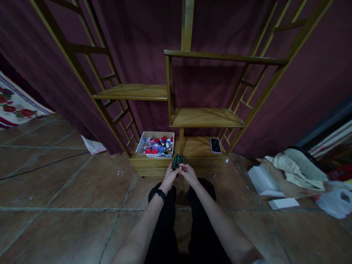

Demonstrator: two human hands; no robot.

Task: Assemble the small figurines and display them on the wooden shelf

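Observation:
My left hand (169, 176) and my right hand (189, 173) meet in front of the low wooden shelf. Between their pinched fingers is a dark green, shiny, gathered loop that looks like a scrunchie (178, 160). Fingers cover its lower part. Just beyond, on the shelf's bottom board, sits an open cardboard box (140, 145) with many small red, purple, white and black items (158, 145) heaped inside; their kind is too small to make out.
A wooden display shelf (206, 117) stands before a maroon curtain (143, 44). On its lower right board lies a phone (215, 145). White boxes (264, 181), folded cloth (297, 168) and a plastic bag (336, 203) lie on the right floor. A black cable (49, 166) crosses the left tiles.

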